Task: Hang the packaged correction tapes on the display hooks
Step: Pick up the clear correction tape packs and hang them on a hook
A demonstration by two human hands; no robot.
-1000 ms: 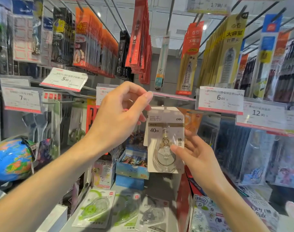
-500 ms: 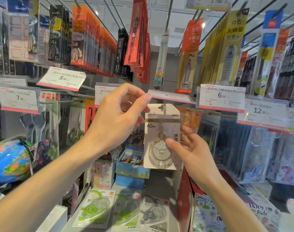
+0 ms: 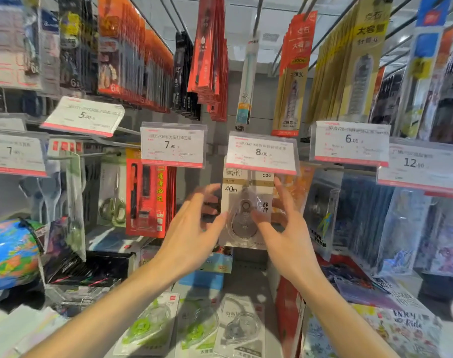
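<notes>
White card pack w/ clear blister over a grey round correction tape (image 3: 246,210), printed "40m" and "deli", gold band across upper part. Hangs upright at centre of the display, top edge tucked behind the "8.00" price tag (image 3: 261,153); hook itself hidden by the tag.

Left hand (image 3: 191,228) just left of the pack, fingers (image 3: 207,189) spread wide and straight, motion-blurred; fingertips at or near the pack's left edge, contact can't be told. Right hand (image 3: 284,226) just right of it, fingers (image 3: 280,188) also spread and relaxed, thumb lying across the blister front, index tip up by the pack's top right corner. Neither hand curled round anything.

Below, on the shelf (image 3: 248,277), 3 more packs lie flat in a row: 2 w/ green tapes (image 3: 148,329) (image 3: 198,329), 1 w/ grey tape (image 3: 242,329).

6 white price tags readable: "7", "5.00", "7.90", "8.00", "6.00", "12". Red card pack w/ pens (image 3: 149,200) hangs left of the left hand. 1 blue globe (image 3: 11,254) far left.
</notes>
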